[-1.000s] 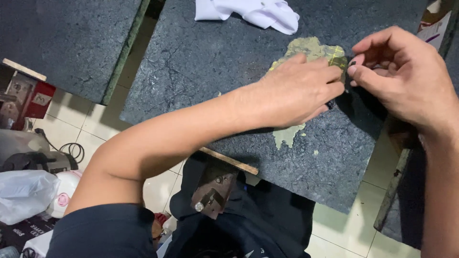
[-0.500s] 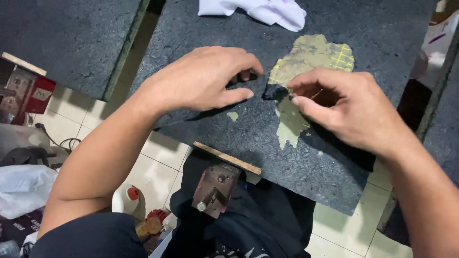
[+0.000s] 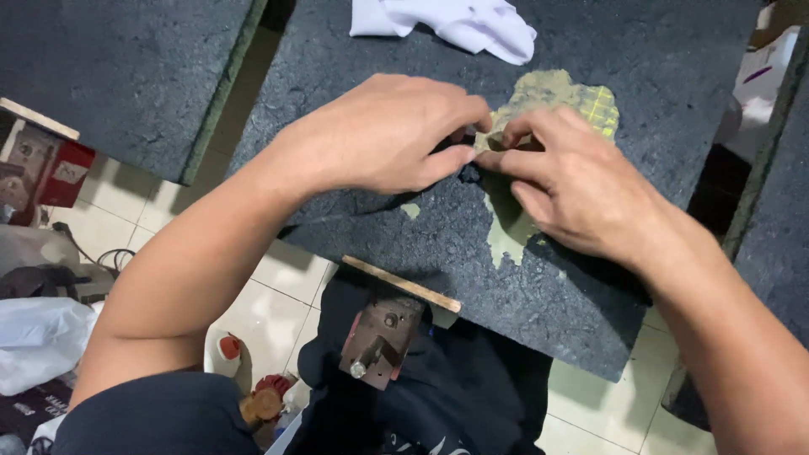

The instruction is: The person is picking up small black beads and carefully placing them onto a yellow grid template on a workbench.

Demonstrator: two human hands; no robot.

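Note:
A dark grey rough sheet [image 3: 640,76] lies across my lap and a stand. A yellowish-green patch [image 3: 552,93] with a gridded corner is stuck on it. My left hand [image 3: 383,135] presses on the sheet just left of the patch, thumb and fingers meeting at its edge. My right hand [image 3: 573,181] lies over the lower part of the patch, its fingertips pinching the patch's edge against my left fingers. What lies between the fingertips is too small to make out.
A white cloth [image 3: 459,21] lies at the sheet's far edge. A second dark sheet [image 3: 109,76] is at the left, a third at the right edge. Below are white floor tiles, a metal clamp [image 3: 379,337] with a wooden strip [image 3: 400,284], a red box [image 3: 63,173] and plastic bags [image 3: 38,337].
Both hands have shifted from the right of the patch to its left edge. My left hand drew back leftwards, then closed in; the fingertips now meet at the patch.

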